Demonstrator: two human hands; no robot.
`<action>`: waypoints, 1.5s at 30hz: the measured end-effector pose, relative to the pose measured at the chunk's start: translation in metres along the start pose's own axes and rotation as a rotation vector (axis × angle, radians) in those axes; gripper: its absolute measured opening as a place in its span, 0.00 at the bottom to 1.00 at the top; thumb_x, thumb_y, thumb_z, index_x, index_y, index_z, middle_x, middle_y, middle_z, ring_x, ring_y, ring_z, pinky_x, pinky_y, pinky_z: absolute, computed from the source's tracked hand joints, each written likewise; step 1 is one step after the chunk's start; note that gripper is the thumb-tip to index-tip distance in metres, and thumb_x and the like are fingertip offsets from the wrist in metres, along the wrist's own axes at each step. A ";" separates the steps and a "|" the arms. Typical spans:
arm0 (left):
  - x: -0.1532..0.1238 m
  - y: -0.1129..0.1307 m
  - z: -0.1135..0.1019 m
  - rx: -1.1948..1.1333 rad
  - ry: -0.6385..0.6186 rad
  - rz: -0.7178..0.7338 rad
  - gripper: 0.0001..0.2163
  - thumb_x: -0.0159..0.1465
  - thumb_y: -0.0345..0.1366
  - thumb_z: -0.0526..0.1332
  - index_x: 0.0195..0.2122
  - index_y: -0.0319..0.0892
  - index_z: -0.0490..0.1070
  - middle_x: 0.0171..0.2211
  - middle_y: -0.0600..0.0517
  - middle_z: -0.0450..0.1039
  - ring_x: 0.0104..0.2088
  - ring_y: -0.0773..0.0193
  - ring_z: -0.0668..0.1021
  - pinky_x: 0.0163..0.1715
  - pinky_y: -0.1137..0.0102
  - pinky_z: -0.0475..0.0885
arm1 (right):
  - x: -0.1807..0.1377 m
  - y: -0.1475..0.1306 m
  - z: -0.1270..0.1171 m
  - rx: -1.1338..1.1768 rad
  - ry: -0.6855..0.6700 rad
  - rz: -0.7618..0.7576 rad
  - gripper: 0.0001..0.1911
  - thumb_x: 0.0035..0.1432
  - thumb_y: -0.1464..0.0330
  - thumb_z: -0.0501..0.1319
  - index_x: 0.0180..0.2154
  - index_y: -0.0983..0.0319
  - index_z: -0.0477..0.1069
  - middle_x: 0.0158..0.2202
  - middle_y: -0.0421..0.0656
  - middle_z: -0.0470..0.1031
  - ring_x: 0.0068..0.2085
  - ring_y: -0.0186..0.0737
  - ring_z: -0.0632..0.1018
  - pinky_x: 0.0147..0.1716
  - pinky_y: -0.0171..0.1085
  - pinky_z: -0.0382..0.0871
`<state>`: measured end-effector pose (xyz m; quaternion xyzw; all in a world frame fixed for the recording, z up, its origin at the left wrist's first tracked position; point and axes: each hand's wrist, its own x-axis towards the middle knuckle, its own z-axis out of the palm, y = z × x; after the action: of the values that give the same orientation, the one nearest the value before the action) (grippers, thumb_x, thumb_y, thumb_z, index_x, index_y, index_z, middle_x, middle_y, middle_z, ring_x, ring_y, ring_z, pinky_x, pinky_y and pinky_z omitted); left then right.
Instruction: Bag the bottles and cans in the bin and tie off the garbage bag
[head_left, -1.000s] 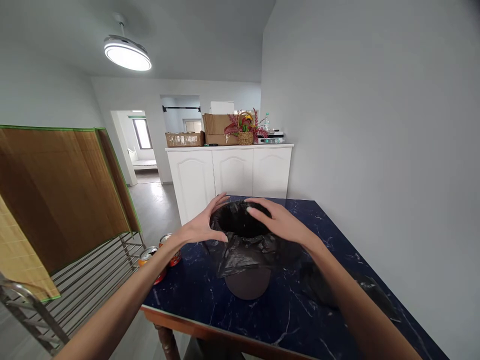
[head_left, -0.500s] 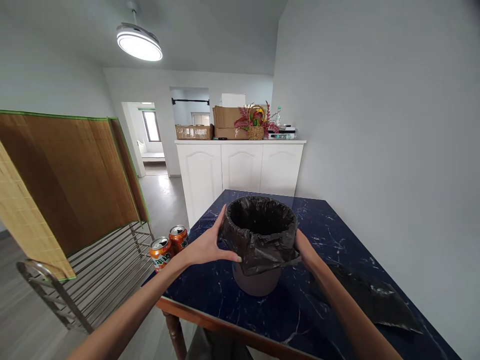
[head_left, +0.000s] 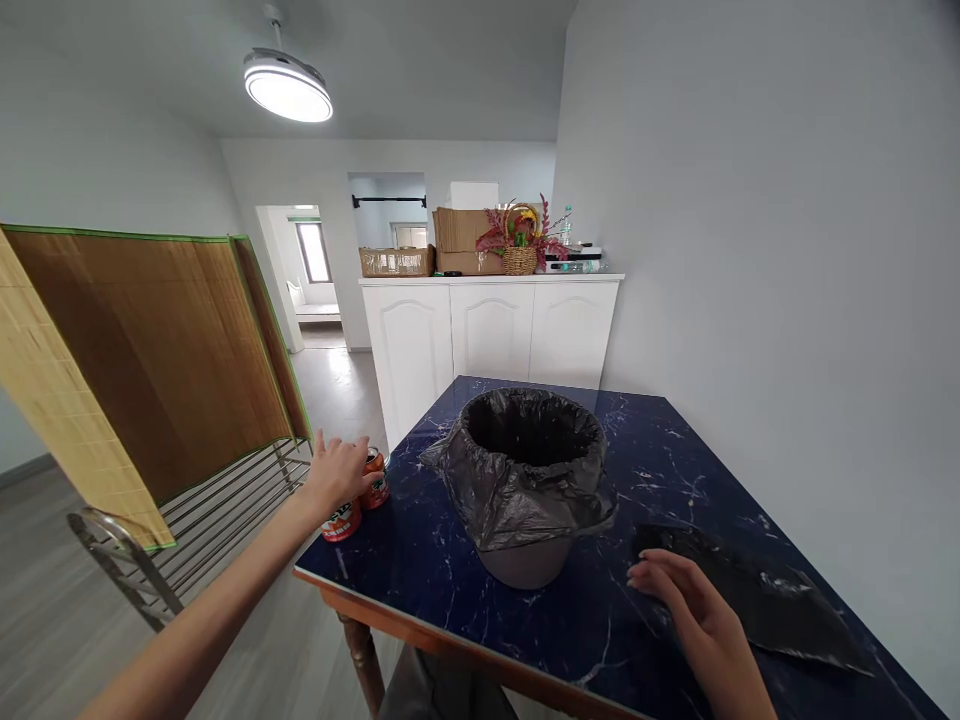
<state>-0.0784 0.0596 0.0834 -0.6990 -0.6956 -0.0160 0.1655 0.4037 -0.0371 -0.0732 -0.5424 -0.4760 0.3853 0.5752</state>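
Note:
A grey bin [head_left: 521,562] stands upright on the blue marbled table, lined with a black trash bag [head_left: 536,505] folded over its rim. At the table's left edge, my left hand [head_left: 341,475] is over two orange soda cans, fingers spread. It hides the top of the nearer soda can [head_left: 341,524] and part of the farther soda can [head_left: 376,490]; whether it touches them I cannot tell. My right hand [head_left: 694,610] hovers right of the bin with loosely curved fingers and nothing in it. Beside it lies a flat black plastic bag [head_left: 772,610].
The table [head_left: 457,625] meets a plain wall on the right. To the left stands a metal rack [head_left: 225,500] with a bamboo mat [head_left: 150,350] over it. A white cabinet [head_left: 491,335] behind the table carries cardboard boxes [head_left: 465,235] and a flower basket [head_left: 519,258].
Both hands have let go of the bagged bin. My left hand has moved left to the soda cans, and my right hand has drawn back toward the black plastic bag.

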 end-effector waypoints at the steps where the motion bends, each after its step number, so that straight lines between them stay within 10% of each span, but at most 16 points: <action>1: 0.001 0.003 0.002 -0.012 -0.012 0.008 0.21 0.64 0.43 0.65 0.57 0.43 0.75 0.45 0.36 0.84 0.56 0.31 0.80 0.67 0.35 0.50 | -0.002 0.005 -0.002 -0.003 -0.014 0.006 0.30 0.59 0.39 0.65 0.48 0.55 0.78 0.43 0.49 0.84 0.45 0.54 0.85 0.45 0.44 0.83; 7: 0.010 0.024 -0.018 -0.078 0.034 0.069 0.23 0.67 0.39 0.62 0.63 0.45 0.70 0.54 0.38 0.80 0.57 0.39 0.80 0.63 0.48 0.66 | -0.005 0.031 0.001 0.014 -0.150 0.022 0.29 0.62 0.39 0.63 0.48 0.55 0.78 0.40 0.48 0.84 0.44 0.52 0.85 0.44 0.43 0.83; 14: 0.002 0.056 -0.144 -0.442 0.697 0.072 0.40 0.68 0.50 0.68 0.75 0.49 0.50 0.57 0.40 0.79 0.56 0.40 0.81 0.52 0.50 0.77 | -0.010 0.033 0.005 -0.113 -0.287 0.016 0.29 0.64 0.38 0.59 0.49 0.54 0.77 0.42 0.48 0.84 0.47 0.52 0.85 0.48 0.43 0.80; 19: -0.015 0.109 -0.189 -0.592 0.719 0.265 0.39 0.66 0.49 0.72 0.73 0.49 0.55 0.58 0.42 0.79 0.54 0.45 0.83 0.55 0.52 0.76 | -0.011 0.030 0.005 -0.164 -0.308 0.030 0.30 0.66 0.38 0.56 0.50 0.54 0.76 0.44 0.48 0.83 0.48 0.51 0.84 0.47 0.41 0.79; 26: -0.014 0.127 -0.155 -0.573 0.478 0.346 0.36 0.65 0.57 0.70 0.69 0.48 0.60 0.62 0.45 0.76 0.62 0.43 0.77 0.60 0.49 0.74 | -0.011 0.030 0.006 -0.177 -0.306 0.015 0.29 0.67 0.39 0.55 0.50 0.54 0.76 0.43 0.48 0.83 0.46 0.49 0.85 0.41 0.39 0.79; 32: -0.018 0.050 -0.103 -0.452 0.471 0.136 0.29 0.70 0.63 0.57 0.60 0.45 0.71 0.59 0.44 0.78 0.61 0.43 0.77 0.63 0.50 0.71 | -0.014 0.027 0.006 -0.187 -0.300 0.004 0.27 0.68 0.40 0.55 0.50 0.53 0.76 0.42 0.47 0.84 0.46 0.49 0.85 0.38 0.37 0.78; 38: -0.022 -0.045 -0.002 -0.256 0.122 -0.063 0.43 0.60 0.68 0.56 0.63 0.36 0.70 0.58 0.33 0.77 0.58 0.35 0.78 0.57 0.48 0.73 | -0.013 0.030 0.006 -0.202 -0.284 0.010 0.28 0.67 0.39 0.56 0.50 0.53 0.76 0.43 0.48 0.83 0.46 0.50 0.85 0.38 0.37 0.79; 45: -0.040 -0.050 0.049 -0.436 0.062 -0.090 0.35 0.63 0.64 0.56 0.62 0.43 0.68 0.45 0.43 0.82 0.43 0.47 0.84 0.43 0.61 0.75 | -0.013 0.033 0.006 -0.214 -0.269 -0.017 0.27 0.67 0.40 0.57 0.49 0.53 0.77 0.43 0.48 0.83 0.46 0.50 0.85 0.36 0.37 0.79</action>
<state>-0.1390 0.0326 0.0377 -0.6855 -0.7008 -0.1948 0.0311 0.3974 -0.0441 -0.1077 -0.5402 -0.5913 0.3966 0.4486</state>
